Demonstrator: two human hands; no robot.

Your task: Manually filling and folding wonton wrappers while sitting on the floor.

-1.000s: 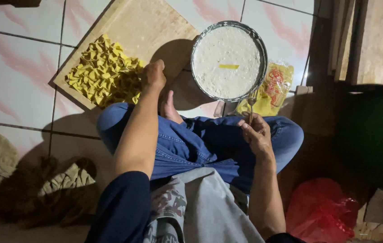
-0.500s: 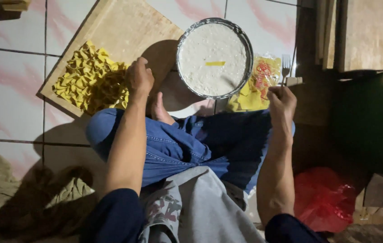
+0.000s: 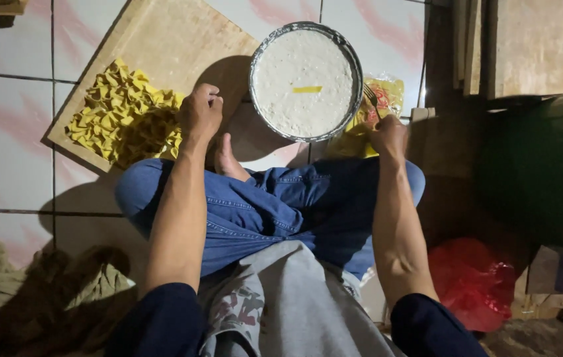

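Head view: right hand [image 3: 388,137], risen since a second ago, now closed on what looks like a fork [image 3: 368,96] at three o'clock of filling bowl [image 3: 306,80]; left hand [image 3: 201,111] fisted beside folded yellow wrappers [image 3: 122,112] at nine o'clock.

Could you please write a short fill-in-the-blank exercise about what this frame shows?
1. The round metal bowl is filled with a ____ mixture.
2. The pile of yellow folded pieces lies on a ____ board.
3. The right hand holds a ____ beside the yellow packet.
4. The left hand is closed into a loose fist next to the pile, above a knee clad in ____ denim.

Missing words: white; wooden; fork; blue
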